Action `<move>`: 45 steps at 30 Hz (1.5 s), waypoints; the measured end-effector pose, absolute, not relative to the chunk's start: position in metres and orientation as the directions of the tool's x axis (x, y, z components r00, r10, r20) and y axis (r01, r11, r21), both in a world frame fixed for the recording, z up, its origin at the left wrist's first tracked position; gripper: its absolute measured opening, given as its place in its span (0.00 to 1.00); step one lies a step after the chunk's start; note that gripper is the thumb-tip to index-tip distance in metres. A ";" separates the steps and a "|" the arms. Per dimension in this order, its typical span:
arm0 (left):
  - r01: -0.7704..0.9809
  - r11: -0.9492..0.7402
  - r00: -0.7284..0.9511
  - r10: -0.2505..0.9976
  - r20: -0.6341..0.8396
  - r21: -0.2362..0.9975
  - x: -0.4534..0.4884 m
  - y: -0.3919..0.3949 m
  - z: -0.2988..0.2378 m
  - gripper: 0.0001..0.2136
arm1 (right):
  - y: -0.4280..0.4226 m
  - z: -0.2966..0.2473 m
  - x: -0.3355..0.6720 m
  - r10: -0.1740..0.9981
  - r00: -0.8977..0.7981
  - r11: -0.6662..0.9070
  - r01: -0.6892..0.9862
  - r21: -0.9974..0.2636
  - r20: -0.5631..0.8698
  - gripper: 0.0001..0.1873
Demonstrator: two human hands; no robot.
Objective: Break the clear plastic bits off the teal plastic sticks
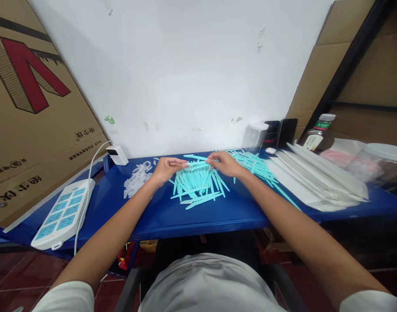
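Observation:
Both my hands meet over a heap of slim turquoise plastic sticks (198, 184), shaped like eyebrow razors. My left hand (167, 169) pinches the left end of one turquoise stick (197, 164), which lies roughly level. At its right end, the thumb and fingers of my right hand (224, 163) are closed on what looks like the same stick. Whether a second stick is in the grip I cannot tell. Left of my left hand is a pile of small translucent plastic pieces (138, 178). Beyond my right hand spreads another heap of turquoise sticks (255, 164).
A power strip (63, 212) with a white cable lies left on the blue table (198, 223), near a small white device (117, 155). Right are stacked white packets (322, 177), a lidded jar (255, 135), dark phones (286, 132) and a bottle (318, 132). Cardboard (38, 130) stands left.

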State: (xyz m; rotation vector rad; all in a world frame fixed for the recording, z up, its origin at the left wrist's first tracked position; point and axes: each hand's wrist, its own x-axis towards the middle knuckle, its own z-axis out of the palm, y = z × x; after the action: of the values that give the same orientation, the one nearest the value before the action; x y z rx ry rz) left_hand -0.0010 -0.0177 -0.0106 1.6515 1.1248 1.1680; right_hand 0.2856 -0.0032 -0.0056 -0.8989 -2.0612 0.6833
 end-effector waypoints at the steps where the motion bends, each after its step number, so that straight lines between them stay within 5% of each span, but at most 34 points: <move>1: 0.206 -0.285 0.192 0.950 0.247 0.936 0.000 -0.018 -0.011 0.22 | -0.003 -0.006 0.285 0.775 -0.453 0.613 0.365 -0.701 0.442 0.26; 8: -0.070 -0.049 0.082 0.995 0.054 0.996 -0.001 -0.008 -0.009 0.17 | 0.000 -0.005 0.288 0.800 -0.424 0.582 0.372 -0.723 0.425 0.26; 12: -0.249 0.046 0.109 0.994 -0.019 0.968 -0.018 0.001 -0.009 0.31 | 0.002 -0.004 0.293 0.830 -0.366 0.554 0.441 -0.706 0.422 0.27; 22: -0.313 -0.032 0.187 0.978 0.094 0.949 -0.016 -0.006 -0.006 0.19 | -0.002 0.000 0.293 0.842 -0.367 0.534 0.463 -0.708 0.395 0.28; 26: -0.143 -0.068 -0.016 0.998 0.067 0.987 -0.019 0.003 -0.015 0.08 | -0.001 0.001 0.293 0.843 -0.365 0.531 0.448 -0.719 0.395 0.29; 29: 0.003 -0.012 -0.129 0.992 0.012 1.000 -0.027 0.011 -0.021 0.10 | -0.002 0.001 0.293 0.844 -0.368 0.529 0.450 -0.719 0.391 0.29; 35: 0.002 -0.030 0.007 1.000 0.030 1.000 -0.034 0.019 -0.021 0.16 | 0.001 -0.003 0.293 0.848 -0.379 0.521 0.470 -0.713 0.370 0.26; 38: 0.164 -0.118 0.033 0.993 0.114 0.979 -0.035 0.020 -0.022 0.14 | 0.004 -0.006 0.294 0.845 -0.387 0.525 0.462 -0.715 0.370 0.26; 42: 0.641 -0.346 0.059 0.912 0.405 0.685 -0.043 0.016 -0.019 0.09 | 0.007 -0.009 0.295 0.835 -0.400 0.537 0.444 -0.718 0.377 0.26; 45: 0.834 -0.333 0.163 0.910 0.381 0.439 -0.053 0.009 -0.009 0.11 | 0.007 -0.010 0.295 0.831 -0.408 0.542 0.439 -0.717 0.378 0.26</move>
State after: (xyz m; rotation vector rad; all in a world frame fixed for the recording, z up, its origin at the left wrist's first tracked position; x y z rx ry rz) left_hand -0.0528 0.0086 -0.0086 2.2952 1.7333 0.9025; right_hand 0.2951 0.0074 -0.0096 -1.0225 -2.0429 0.6794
